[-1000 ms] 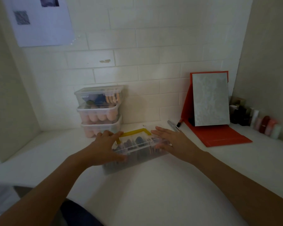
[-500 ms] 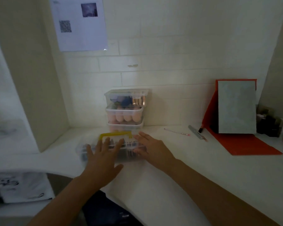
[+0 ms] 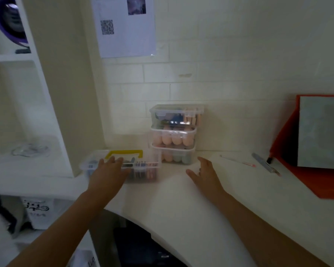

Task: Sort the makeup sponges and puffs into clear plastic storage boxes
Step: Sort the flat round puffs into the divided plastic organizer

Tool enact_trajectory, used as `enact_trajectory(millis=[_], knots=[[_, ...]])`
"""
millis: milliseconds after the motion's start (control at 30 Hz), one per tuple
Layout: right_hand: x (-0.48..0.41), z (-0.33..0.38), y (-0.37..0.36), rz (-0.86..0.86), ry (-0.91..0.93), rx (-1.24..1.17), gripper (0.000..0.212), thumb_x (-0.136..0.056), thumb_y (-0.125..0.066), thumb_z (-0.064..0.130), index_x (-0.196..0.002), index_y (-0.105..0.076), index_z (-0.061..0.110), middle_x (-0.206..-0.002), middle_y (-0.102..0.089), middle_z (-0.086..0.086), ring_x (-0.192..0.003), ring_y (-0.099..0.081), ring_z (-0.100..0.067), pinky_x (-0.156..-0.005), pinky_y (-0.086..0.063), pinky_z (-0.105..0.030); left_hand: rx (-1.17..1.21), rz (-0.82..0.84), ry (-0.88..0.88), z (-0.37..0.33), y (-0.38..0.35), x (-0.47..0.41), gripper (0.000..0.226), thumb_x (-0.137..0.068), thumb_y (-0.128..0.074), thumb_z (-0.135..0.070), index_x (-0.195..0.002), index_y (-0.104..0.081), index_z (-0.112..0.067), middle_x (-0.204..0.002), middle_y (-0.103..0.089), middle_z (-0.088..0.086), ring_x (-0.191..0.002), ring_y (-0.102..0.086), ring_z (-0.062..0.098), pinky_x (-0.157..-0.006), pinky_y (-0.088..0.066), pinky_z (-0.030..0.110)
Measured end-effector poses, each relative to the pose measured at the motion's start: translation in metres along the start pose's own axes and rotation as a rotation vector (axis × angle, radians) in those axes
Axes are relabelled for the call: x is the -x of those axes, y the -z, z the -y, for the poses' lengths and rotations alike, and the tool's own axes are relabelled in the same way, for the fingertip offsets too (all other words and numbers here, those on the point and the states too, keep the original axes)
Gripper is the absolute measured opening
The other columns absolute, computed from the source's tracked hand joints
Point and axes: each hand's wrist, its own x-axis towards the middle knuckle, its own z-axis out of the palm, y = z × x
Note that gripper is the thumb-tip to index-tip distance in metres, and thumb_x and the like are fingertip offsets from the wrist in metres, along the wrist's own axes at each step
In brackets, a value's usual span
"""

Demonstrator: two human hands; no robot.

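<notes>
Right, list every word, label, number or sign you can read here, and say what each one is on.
No text here can be read for certain.
Paper sheet on the wall: a QR code and a small photo; the print at the top edge is too blurred to read.
White bag under the shelf: dark script lettering, too blurred to read.
Stacked clear boxes: no label visible.
Yellow-handled box: no label visible.

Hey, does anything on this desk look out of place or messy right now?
Only loose items: a pink pen and a grey marker lie loose on the desk. The box stack looks straight; nothing spilled.
</notes>
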Motion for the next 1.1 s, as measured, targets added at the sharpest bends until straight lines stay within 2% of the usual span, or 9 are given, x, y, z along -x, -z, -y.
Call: enact_trajectory(millis=[100,233,400,500,667,767,867,967,1100], knots=[[-0.013,-0.006,-0.003,0.012,-0.066,-0.021,0.075,-0.086,-0.064,0.037,-0.145,-0.028,0.009,-0.144,-0.039,-0.015,-0.125,-0.047,-0.026,-0.104,-0.038,-0.033,0.013,-0.034,0.013,0.007,-0.002,-0.011,0.042,-0.101,-0.034,-0.029,-0.142,-0.035,-0.019,-0.149,-0.032,0.009,-0.138,-0.028,0.029,-0.113,-0.023,0.040],[-0.033,-0.005,-0.007,0.004,-0.101,-0.082,0.081,-0.083,-0.066,0.043,-0.146,-0.028,0.009,-0.145,-0.042,-0.012,-0.130,-0.044,-0.026,-0.106,-0.036,-0.033,0.207,-0.046,0.082,0.024,-0.012,-0.028,0.044,-0.099,-0.036,-0.033,-0.140,-0.040,-0.017,-0.146,-0.039,0.010,-0.136,-0.031,0.032,-0.113,-0.024,0.044],[-0.056,-0.003,-0.015,-0.030,-0.064,-0.146,0.070,-0.086,-0.065,0.039,-0.143,-0.032,0.016,-0.131,-0.058,-0.008,-0.118,-0.055,-0.027,-0.085,-0.039,-0.026,0.392,-0.063,0.130,0.041,-0.022,-0.041,0.045,-0.097,-0.042,-0.035,-0.139,-0.042,-0.019,-0.147,-0.035,0.011,-0.136,-0.029,0.032,-0.110,-0.027,0.047],[-0.070,-0.010,-0.018,-0.032,-0.045,-0.178,0.066,-0.087,-0.065,0.035,-0.143,-0.033,0.019,-0.127,-0.061,-0.007,-0.116,-0.058,-0.027,-0.091,-0.044,-0.030,0.282,-0.114,0.051,0.047,-0.025,-0.049,0.037,-0.098,-0.043,-0.026,-0.132,-0.051,-0.015,-0.140,-0.047,0.010,-0.128,-0.039,0.031,-0.106,-0.035,0.043],[-0.083,-0.020,-0.023,-0.065,-0.042,-0.193,0.061,-0.083,-0.069,0.031,-0.137,-0.043,0.017,-0.127,-0.061,-0.006,-0.116,-0.058,-0.024,-0.101,-0.044,-0.040,0.407,-0.150,0.069,0.053,-0.035,-0.074,0.040,-0.096,-0.047,-0.029,-0.133,-0.051,-0.017,-0.144,-0.042,0.009,-0.133,-0.034,0.032,-0.109,-0.028,0.044],[-0.086,-0.025,-0.026,-0.061,-0.051,-0.207,0.058,-0.083,-0.070,0.031,-0.134,-0.046,0.018,-0.125,-0.062,-0.003,-0.114,-0.059,-0.021,-0.100,-0.045,-0.040,0.295,-0.261,-0.029,0.058,-0.045,-0.085,0.025,-0.091,-0.058,-0.016,-0.115,-0.066,-0.013,-0.128,-0.058,0.012,-0.115,-0.049,0.041,-0.097,-0.043,0.050],[-0.088,-0.028,-0.028,-0.077,-0.033,-0.234,0.058,-0.082,-0.071,0.030,-0.133,-0.048,0.019,-0.125,-0.062,-0.003,-0.114,-0.059,-0.021,-0.100,-0.045,-0.043,0.287,-0.246,-0.002,0.060,-0.048,-0.093,0.030,-0.094,-0.052,-0.023,-0.122,-0.062,-0.018,-0.135,-0.053,0.007,-0.121,-0.043,0.034,-0.100,-0.036,0.044],[-0.089,-0.030,-0.030,-0.081,-0.031,-0.234,0.060,-0.080,-0.071,0.034,-0.133,-0.047,0.018,-0.125,-0.062,-0.004,-0.115,-0.059,-0.024,-0.099,-0.046,-0.046,0.287,-0.275,-0.029,0.055,-0.049,-0.100,0.030,-0.096,-0.049,-0.023,-0.121,-0.062,-0.010,-0.137,-0.051,0.012,-0.126,-0.042,0.036,-0.105,-0.031,0.045],[-0.089,-0.030,-0.029,-0.073,-0.030,-0.207,0.056,-0.083,-0.069,0.035,-0.132,-0.049,0.018,-0.125,-0.062,-0.005,-0.115,-0.059,-0.025,-0.099,-0.046,-0.046,0.377,-0.160,0.046,0.047,-0.050,-0.113,0.048,-0.097,-0.041,-0.036,-0.140,-0.041,-0.015,-0.150,-0.031,0.011,-0.140,-0.022,0.030,-0.113,-0.019,0.044]])
